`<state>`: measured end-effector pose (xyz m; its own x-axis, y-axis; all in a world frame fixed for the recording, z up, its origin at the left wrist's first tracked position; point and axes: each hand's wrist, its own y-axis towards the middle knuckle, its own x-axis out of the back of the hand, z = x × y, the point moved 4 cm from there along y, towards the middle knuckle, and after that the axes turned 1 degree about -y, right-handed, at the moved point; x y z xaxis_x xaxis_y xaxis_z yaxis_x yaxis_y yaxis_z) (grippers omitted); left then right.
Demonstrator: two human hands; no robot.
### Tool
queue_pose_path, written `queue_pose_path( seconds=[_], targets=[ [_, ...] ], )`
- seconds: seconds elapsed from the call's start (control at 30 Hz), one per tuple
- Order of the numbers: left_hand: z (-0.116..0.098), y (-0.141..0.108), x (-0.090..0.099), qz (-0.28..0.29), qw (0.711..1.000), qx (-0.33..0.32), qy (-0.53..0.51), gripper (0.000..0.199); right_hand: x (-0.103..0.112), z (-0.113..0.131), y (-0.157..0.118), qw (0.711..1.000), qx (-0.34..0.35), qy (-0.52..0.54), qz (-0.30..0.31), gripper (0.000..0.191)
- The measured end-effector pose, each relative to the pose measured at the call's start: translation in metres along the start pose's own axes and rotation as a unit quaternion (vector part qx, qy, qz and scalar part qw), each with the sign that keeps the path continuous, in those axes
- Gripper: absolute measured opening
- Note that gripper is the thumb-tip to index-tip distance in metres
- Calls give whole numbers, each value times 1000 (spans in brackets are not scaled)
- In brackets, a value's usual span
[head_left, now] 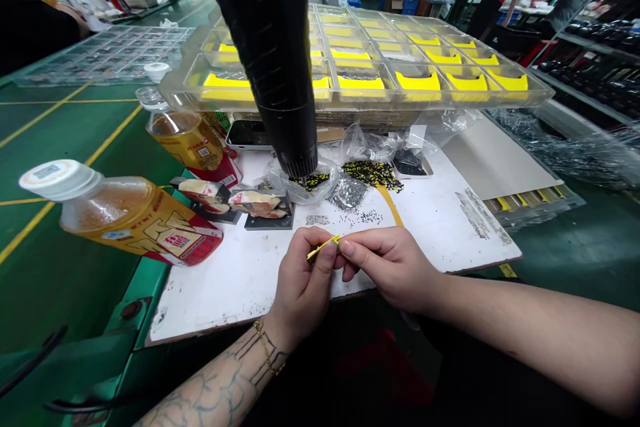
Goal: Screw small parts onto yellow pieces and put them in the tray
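Note:
Above the near edge of the white board (435,233), my left hand (305,280) is closed on a thin yellow plastic part (320,249). My right hand (395,263) meets it from the right, thumb and forefinger pinched together at the part's right end. Whether those fingers hold a separate small piece is hidden. Just beyond the hands lie tiny black specks (367,217), a heap of small clear pieces (349,193) and a pile of black and yellow bits (373,175). Two dark blocks with worn, taped tops, including one fixture (265,207), stand to the left.
A black cylindrical tool (280,67) hangs down over the board. Behind it is a clear compartment tray (350,103) with curved yellow parts. Drink bottles (145,217) stand at left, near a phone (249,135). A small box (413,163) holds black pieces. People are in the background.

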<state>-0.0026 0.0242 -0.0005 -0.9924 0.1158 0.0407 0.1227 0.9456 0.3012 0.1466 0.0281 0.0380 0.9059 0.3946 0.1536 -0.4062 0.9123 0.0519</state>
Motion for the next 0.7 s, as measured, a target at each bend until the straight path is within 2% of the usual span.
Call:
queue_pose_path(
  seconds=[0.1,0.2,0.47,0.7],
  targets=[
    [1,1,2,-17,1000,24,-1,12,1,-2,0,1000,-5,-1,-12,34],
    [2,1,2,-10,999,47,-1,14,1,-5,0,999,-31,12,-6,33],
    [-3,0,-3,37,999,-10,9,7,1,-1,-2,999,-32,33,3,38],
    [3,0,-3,16,1000,-2,-9,4,5,-8,4,996,-58,59,30,36]
  ],
)
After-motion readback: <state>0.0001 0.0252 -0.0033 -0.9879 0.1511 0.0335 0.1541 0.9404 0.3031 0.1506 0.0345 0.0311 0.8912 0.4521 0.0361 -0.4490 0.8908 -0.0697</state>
